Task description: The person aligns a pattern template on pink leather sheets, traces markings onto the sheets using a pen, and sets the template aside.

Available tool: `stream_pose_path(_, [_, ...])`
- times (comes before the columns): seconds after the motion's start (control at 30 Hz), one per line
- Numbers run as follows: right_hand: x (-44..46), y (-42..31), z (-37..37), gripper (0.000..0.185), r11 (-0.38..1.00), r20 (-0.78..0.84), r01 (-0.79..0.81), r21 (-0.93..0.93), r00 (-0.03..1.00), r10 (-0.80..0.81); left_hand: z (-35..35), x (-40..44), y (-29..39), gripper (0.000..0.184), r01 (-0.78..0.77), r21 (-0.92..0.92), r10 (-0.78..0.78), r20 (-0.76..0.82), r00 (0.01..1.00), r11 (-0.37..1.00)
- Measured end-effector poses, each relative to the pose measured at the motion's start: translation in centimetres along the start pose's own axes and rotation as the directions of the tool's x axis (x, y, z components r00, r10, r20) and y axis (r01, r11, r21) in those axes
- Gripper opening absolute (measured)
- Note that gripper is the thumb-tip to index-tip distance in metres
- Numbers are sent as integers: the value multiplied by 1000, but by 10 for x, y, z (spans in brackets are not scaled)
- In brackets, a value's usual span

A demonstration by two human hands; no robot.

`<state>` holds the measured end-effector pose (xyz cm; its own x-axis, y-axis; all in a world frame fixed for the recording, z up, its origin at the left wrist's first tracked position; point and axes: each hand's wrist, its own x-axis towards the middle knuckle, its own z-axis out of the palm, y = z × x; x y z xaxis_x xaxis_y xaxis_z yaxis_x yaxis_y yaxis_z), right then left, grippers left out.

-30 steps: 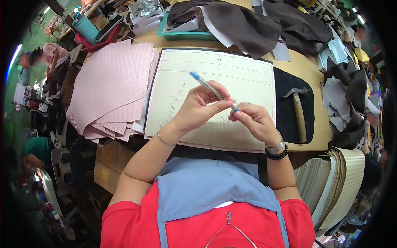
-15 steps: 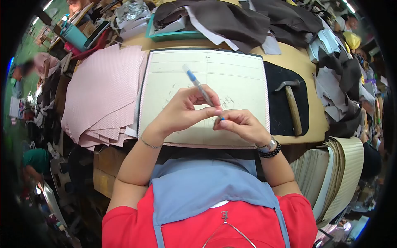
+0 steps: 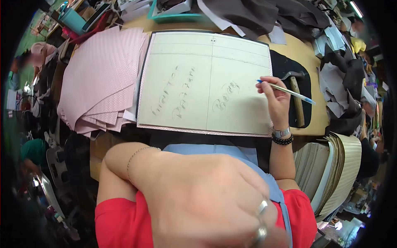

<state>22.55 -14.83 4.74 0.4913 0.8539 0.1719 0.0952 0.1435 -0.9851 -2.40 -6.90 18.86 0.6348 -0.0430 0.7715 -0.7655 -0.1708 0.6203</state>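
Observation:
My right hand [image 3: 278,99] holds a clear pen [image 3: 296,94] with blue ends, pinched between thumb and fingers over the right edge of the cream pattern board [image 3: 244,111]. The board has ruled lines and handwriting on it, and the word "Body" can be read on its right half. My left hand [image 3: 211,198] is raised close to the camera, large and blurred, its back toward me and rings on its fingers. Its fingertips are out of sight, so I cannot see whether it holds anything.
Pink textured sheets [image 3: 99,78] are stacked left of the board. On the right, a hammer [image 3: 297,99] rests on a black pad [image 3: 285,68]. Dark material [image 3: 248,14] and a teal tray [image 3: 178,18] lie at the back. Thick boards [image 3: 318,177] stand at lower right.
My hands have separated. The pen has passed from the left hand to the right, which moved right. My left hand has come up toward the camera, uncovering the writing.

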Motion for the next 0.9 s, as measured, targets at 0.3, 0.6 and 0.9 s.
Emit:
stream_pose_path(0.3, [6, 18, -20, 20, 998, -66, 13, -64, 998, -17, -7, -10, 9, 64, -112, 119, 109, 36, 993, 987])
stream_pose_path(0.6, [64, 44, -42, 30, 696, -22, 275, -663, 923, -385, -163, -114, -106, 68, 644, 755, -380, -563, 734, 124])
stream_pose_path(0.9, [74, 45, -35, 39, 610, -8, 77, -789, 991, -136, -196, -167, -116, 70, 686, 724, -519, -614, 595, -69])
